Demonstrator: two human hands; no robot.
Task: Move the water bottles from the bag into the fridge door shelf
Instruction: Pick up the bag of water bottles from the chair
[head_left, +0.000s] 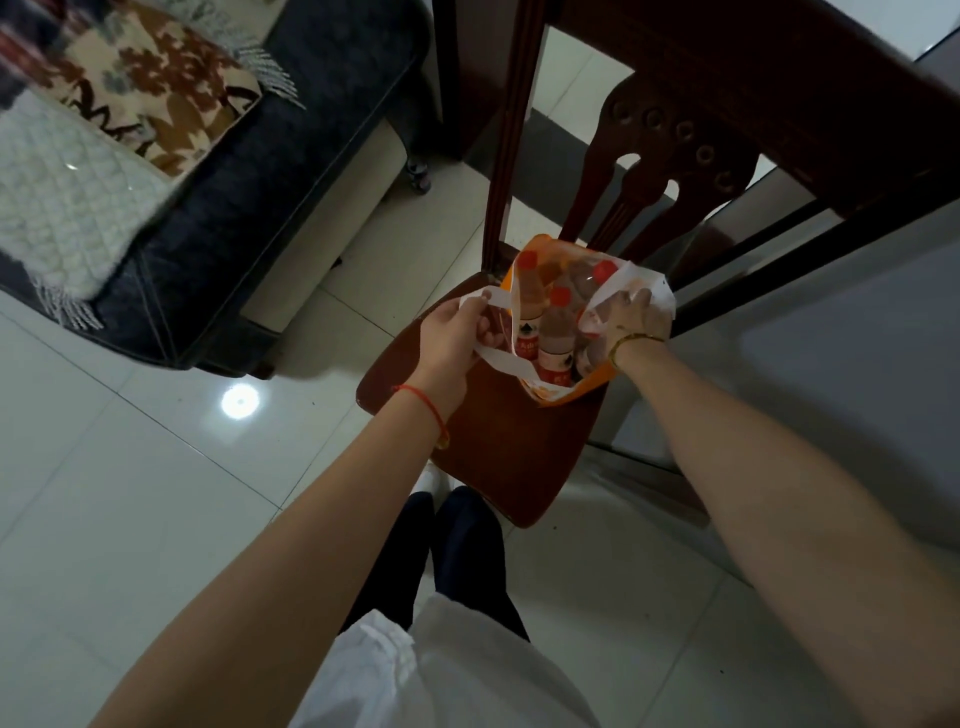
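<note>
An orange-and-white plastic bag (550, 389) sits on the seat of a dark wooden chair (498, 447), its mouth pulled open. Inside stand several red-capped water bottles (555, 338) (three caps show clearly). The left hand (457, 338) pinches the bag's white handle; the right hand (631, 317) has its fingers curled around the opposite edge.

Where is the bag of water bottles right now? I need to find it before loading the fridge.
The bag sits on the wooden chair seat, centre-right of the head view, held open by the left hand and right hand.
</note>
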